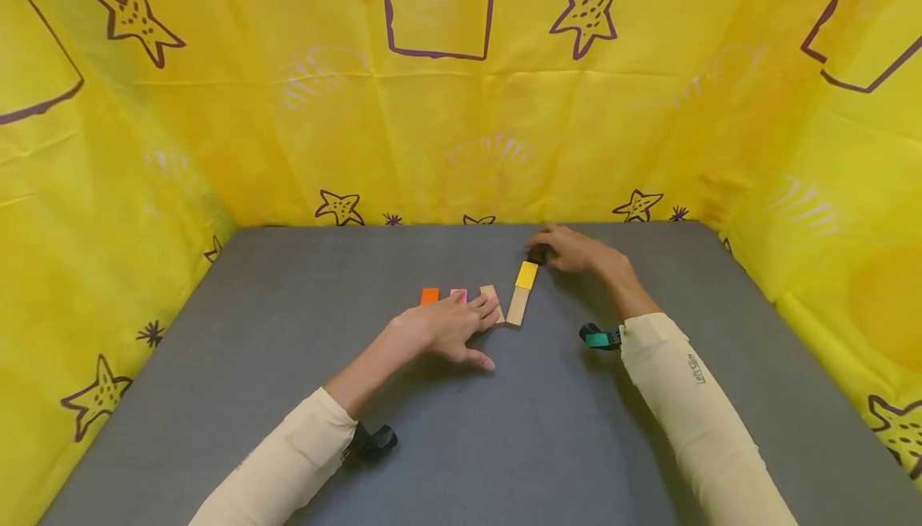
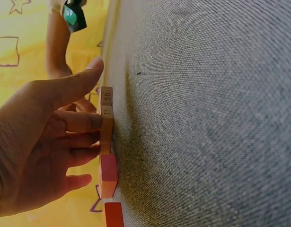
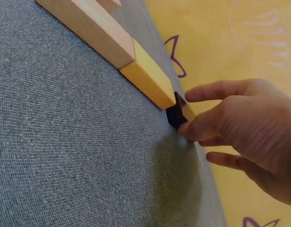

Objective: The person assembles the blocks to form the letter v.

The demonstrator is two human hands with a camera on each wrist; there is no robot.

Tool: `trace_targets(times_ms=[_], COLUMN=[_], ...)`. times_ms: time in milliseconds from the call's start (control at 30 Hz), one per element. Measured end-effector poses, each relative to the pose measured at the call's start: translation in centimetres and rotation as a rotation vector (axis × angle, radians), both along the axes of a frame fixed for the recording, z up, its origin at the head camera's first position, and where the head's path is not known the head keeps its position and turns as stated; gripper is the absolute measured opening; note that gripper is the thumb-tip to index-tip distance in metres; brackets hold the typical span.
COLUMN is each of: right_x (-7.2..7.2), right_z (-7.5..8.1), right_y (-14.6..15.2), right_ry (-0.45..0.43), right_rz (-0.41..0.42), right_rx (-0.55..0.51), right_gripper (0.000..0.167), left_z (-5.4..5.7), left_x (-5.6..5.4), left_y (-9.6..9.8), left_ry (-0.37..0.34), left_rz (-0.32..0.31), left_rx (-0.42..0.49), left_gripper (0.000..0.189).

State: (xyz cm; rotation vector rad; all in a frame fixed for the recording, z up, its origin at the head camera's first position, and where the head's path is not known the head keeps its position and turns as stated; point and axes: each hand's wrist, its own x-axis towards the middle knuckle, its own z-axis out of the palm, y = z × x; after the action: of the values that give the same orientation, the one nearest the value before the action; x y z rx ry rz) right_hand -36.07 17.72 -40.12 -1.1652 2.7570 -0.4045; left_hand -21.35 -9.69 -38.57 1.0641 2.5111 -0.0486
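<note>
Two plain wooden blocks meet in a V at their near ends. Over the left wooden block (image 1: pixel 489 291) lies my left hand (image 1: pixel 455 326), its fingers extended and touching it; the block ends read 50 and 75 in the left wrist view. A yellow block (image 1: pixel 527 275) continues the line from the right wooden block (image 1: pixel 516 307). At the yellow block's far end, my right hand (image 1: pixel 572 248) pinches a small black block (image 3: pixel 174 116) between thumb and fingers, close against the yellow one. Part of the black block is hidden by the fingers.
A pink block (image 2: pixel 108 175) and an orange block (image 1: pixel 430 295) lie left of the wooden ones, the pink partly under my left hand. The grey table (image 1: pixel 288 310) meets a yellow patterned cloth (image 1: pixel 432 142) just beyond the right hand. Black straps hang below both wrists.
</note>
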Motion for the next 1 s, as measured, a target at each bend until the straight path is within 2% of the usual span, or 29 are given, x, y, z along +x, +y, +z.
trace_targets(times_ms=[167, 533, 1000], right_x=[-0.15, -0.07, -0.01], right_z=[-0.12, -0.30, -0.30], right_y=[-0.16, -0.44, -0.58], right_ry=[0.039, 0.039, 0.036], right_rz=[0.037, 0.041, 0.040], right_rx=[-0.008, -0.036, -0.015], right_gripper=[0.043, 0.039, 0.039], left_z=[0.09, 0.16, -0.02], left_x=[0.06, 0.04, -0.10], left_y=[0.02, 0.06, -0.02], left_ry=[0.001, 0.007, 0.002], left_rz=[-0.005, -0.005, -0.011], left_rx=[0.004, 0.002, 0.008], left_gripper=[0.093, 0.093, 0.092])
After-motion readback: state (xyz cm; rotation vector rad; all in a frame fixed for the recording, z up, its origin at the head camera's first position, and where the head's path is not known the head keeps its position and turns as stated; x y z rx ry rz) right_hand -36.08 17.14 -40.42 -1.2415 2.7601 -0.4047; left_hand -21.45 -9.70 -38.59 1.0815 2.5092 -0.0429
